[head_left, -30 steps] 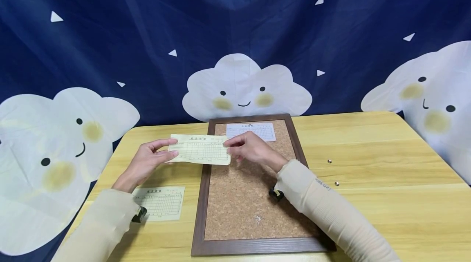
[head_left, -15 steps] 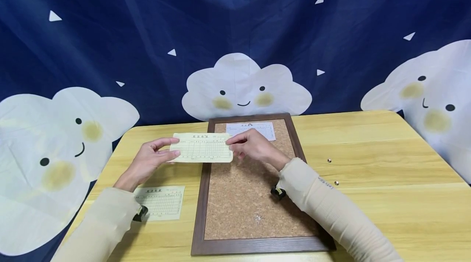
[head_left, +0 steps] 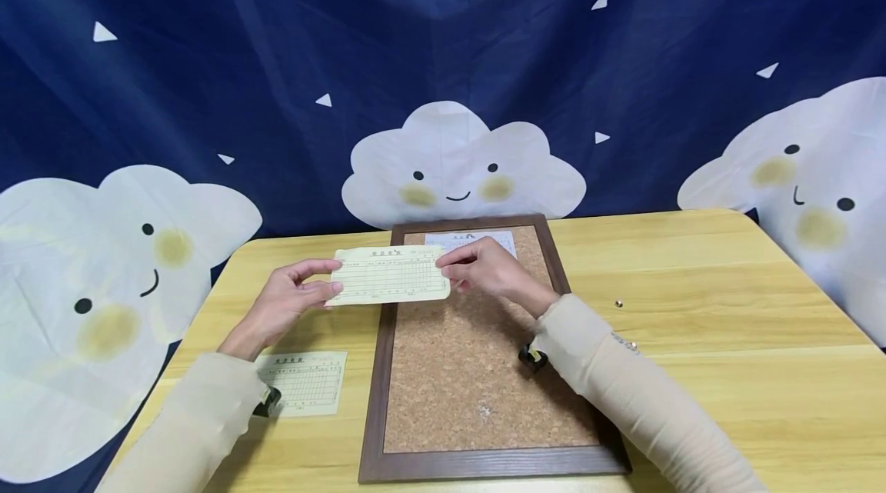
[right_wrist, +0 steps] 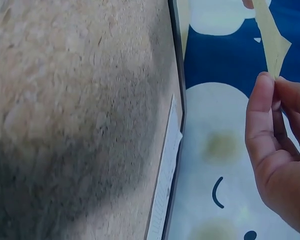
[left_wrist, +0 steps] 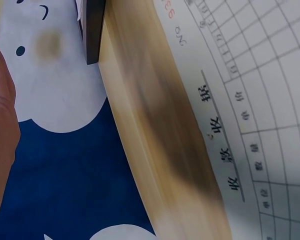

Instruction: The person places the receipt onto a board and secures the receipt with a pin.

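Both ends of the pale yellow slip [head_left: 388, 275] are gripped now: its left edge is held by the left hand [head_left: 287, 301], thumb and index fingertips set slightly apart, while its right edge is pinched by the right hand [head_left: 487, 274], where, in the right wrist view, thumb and finger are closed tight on the paper. The slip is held flat-faced and nearly level, over the upper left edge of the corkboard [head_left: 477, 370], its left part past the frame, above the table [head_left: 727, 285]. Near the board's top edge a white slip [head_left: 450, 239] is partly covered by the right hand. Toward the table's left edge, a second yellow slip [head_left: 308, 385] is partly hidden by the left wrist. Right of the board, two small metallic tacks [head_left: 619, 304] are seen.
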`<state>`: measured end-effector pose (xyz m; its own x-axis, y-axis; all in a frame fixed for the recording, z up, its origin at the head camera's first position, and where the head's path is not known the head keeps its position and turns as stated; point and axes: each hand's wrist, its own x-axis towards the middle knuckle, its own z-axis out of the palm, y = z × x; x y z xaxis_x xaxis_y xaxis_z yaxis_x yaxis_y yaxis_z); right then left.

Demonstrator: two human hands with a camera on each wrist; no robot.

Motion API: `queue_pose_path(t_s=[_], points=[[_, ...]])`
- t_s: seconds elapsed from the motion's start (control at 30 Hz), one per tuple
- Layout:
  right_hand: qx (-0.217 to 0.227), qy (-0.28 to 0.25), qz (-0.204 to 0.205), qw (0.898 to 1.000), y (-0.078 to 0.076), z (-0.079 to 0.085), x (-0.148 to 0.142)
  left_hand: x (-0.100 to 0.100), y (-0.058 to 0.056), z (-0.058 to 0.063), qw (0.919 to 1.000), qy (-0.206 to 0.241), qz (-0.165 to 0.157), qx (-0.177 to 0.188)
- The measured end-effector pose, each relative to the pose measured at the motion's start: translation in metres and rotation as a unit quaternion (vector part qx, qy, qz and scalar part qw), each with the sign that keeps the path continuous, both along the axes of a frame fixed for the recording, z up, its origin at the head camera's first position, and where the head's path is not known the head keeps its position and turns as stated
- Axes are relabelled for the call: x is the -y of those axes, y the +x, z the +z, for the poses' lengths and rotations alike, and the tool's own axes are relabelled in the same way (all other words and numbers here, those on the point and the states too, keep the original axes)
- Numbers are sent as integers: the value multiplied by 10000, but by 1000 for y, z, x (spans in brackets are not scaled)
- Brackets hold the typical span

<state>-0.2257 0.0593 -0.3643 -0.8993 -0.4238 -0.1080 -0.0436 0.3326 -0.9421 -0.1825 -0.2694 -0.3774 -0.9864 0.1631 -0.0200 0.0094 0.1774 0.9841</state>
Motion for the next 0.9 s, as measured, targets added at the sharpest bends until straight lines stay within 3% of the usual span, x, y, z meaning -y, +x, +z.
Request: queue_pose_path(t_s=[0.9], points=[[224, -356, -85, 9991, -1, 3, -16, -14, -5, 0, 9998, -117, -88, -103]])
